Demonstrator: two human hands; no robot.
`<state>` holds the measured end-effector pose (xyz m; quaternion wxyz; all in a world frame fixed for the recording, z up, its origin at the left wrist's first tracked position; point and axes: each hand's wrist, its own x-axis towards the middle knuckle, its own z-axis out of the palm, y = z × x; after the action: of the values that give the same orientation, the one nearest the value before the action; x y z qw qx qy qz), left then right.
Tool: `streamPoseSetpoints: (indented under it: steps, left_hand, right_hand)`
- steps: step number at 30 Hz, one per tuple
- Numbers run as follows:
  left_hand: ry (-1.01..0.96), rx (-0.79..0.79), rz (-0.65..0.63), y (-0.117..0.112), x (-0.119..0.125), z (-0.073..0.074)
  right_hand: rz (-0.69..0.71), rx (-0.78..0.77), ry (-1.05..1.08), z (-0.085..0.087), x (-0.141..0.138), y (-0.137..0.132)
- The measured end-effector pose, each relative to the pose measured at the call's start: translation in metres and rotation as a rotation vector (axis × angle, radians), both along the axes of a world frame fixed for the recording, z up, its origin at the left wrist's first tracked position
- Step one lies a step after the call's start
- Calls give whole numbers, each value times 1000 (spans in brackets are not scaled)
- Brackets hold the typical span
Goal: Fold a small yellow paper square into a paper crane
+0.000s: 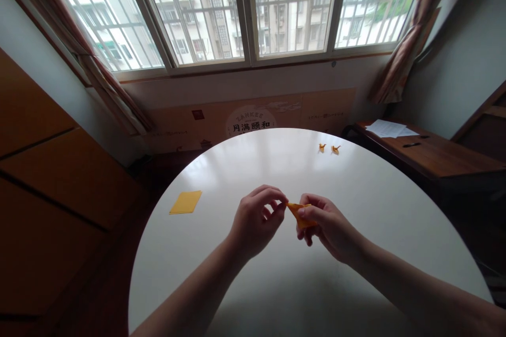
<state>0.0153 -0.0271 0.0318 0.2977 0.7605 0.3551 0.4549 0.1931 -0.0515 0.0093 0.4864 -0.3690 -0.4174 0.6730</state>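
A piece of folded orange paper (297, 215) is held above the middle of the white round table (237, 168). My right hand (326, 221) is closed on its wide part, thumb on top and fingers underneath. At the paper's narrow left tip, my left hand (259, 216) pinches with thumb and forefinger. Part of the paper is hidden behind the right thumb and fingers. Toward the far right of the table stand two small folded paper birds, one bird (322, 147) to the left of the other bird (336, 149). Yellow square paper (185, 202) lies flat at the left.
Beyond the table's right edge is a wooden desk (438, 150) with white sheets (390, 128) and a small dark object on it. Wooden cabinets (59, 210) stand at the left. A barred window and curtains are behind the table.
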Motion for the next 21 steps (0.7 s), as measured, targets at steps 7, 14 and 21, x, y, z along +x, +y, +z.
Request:
streamPoseSetpoints:
  steps: [7, 14, 21]
  left_hand:
    - [-13, -197, 45, -4, 2, -2]
    - [-54, -360, -64, -7, 8, -10]
    - [-22, -313, -74, -4, 6, -8]
  right_hand:
    - [-40, 141, -63, -2, 1, -1]
    - [-29, 212, -153, 0, -3, -4]
    - [17, 173, -110, -1, -1, -4]
